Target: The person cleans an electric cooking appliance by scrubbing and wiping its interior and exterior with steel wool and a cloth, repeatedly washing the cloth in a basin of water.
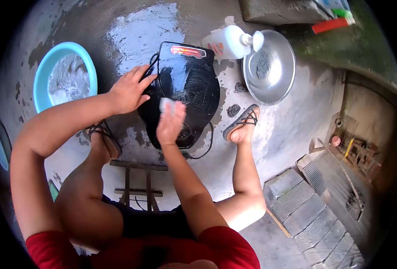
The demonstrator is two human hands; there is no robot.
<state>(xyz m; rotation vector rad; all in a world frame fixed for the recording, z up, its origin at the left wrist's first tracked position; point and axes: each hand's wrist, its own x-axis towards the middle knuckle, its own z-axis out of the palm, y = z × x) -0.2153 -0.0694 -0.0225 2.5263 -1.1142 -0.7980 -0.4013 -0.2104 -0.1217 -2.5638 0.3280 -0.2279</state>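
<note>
A black induction cooker [198, 89] with a wet, glossy top and a red label lies on the floor between my feet. My left hand [130, 88] touches its left side near the black cord, with fingers spread. My right hand [171, 123], slightly blurred, presses a small white sponge [166, 104] on the cooker's lower part. The sponge is partly hidden by the fingers, so its full shape does not show.
A turquoise basin [40, 85] of sudsy water stands left. To the right are a white pump bottle [227, 42] and a metal basin [281, 87] with a dark scouring pad [263, 65] inside. Dark clumps [233, 110] lie near my sandal. Concrete blocks [306, 215] are lower right.
</note>
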